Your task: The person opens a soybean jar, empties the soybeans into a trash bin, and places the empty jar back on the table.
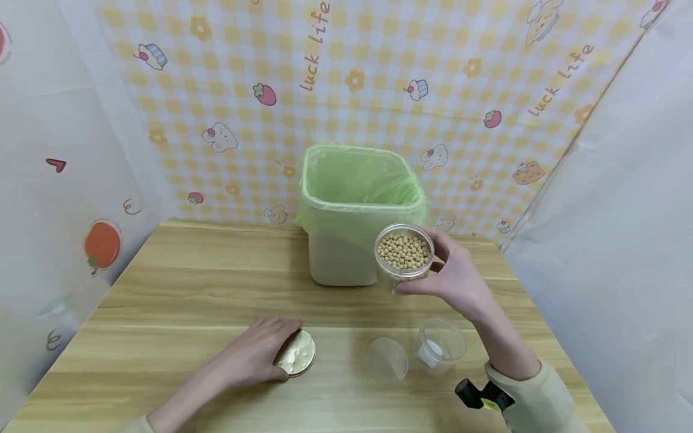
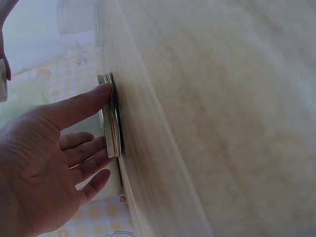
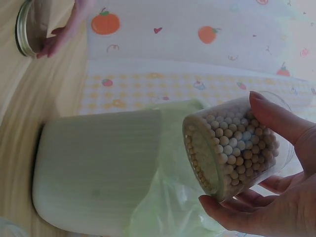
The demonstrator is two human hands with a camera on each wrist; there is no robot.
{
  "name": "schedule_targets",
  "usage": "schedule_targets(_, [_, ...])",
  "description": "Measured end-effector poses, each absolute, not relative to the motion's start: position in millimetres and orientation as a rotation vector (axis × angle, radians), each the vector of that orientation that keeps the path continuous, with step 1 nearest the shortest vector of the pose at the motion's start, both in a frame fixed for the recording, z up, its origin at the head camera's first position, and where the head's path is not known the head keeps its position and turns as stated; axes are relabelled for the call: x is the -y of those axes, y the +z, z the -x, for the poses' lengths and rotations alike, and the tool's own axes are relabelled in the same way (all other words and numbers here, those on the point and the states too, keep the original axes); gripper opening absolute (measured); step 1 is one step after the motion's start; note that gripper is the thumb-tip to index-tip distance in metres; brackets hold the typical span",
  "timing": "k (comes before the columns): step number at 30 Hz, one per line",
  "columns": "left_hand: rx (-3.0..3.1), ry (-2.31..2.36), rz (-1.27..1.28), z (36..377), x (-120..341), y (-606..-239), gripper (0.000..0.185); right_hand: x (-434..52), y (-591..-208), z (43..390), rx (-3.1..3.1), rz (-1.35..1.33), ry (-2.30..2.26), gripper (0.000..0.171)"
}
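My right hand (image 1: 452, 276) grips a clear open jar (image 1: 404, 253) full of pale round beans, held just in front of a cream bin (image 1: 346, 216) lined with a green bag. The right wrist view shows the jar of beans (image 3: 232, 148) between thumb and fingers beside the bin (image 3: 98, 168). My left hand (image 1: 257, 358) rests flat on the wooden table (image 1: 189, 282), its fingers touching a gold metal lid (image 1: 296, 353). From the left wrist, straight fingers (image 2: 81, 106) lie on the lid (image 2: 111, 116).
A clear plastic lid (image 1: 387, 359) and an empty clear jar (image 1: 440, 346) on its side lie on the table near my right forearm. Patterned cloth walls close in the back and both sides. A black strap device (image 1: 476, 394) sits on my right wrist.
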State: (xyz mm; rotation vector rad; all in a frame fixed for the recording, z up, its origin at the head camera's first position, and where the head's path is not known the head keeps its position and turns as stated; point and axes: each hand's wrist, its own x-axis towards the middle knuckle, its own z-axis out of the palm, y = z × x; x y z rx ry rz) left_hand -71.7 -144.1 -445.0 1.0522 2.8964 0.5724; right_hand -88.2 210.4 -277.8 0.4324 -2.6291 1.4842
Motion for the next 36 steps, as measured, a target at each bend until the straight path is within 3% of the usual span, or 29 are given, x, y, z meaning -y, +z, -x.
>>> schedule_targets(14, [-2.874,0.592,-1.047,70,150,-439,0.091,-216,-251,95,2.612,-0.354,1.504,0.088])
schedule_targets(19, [-2.933,0.591,-0.994,78,150,-417,0.083,-221,-241,101,2.614,-0.318,1.503,0.086])
schedule_targets(36, [-3.042,0.715,-0.956,114,151,-337,0.081,-233,-205,123,2.589,-0.283,1.451,0.082])
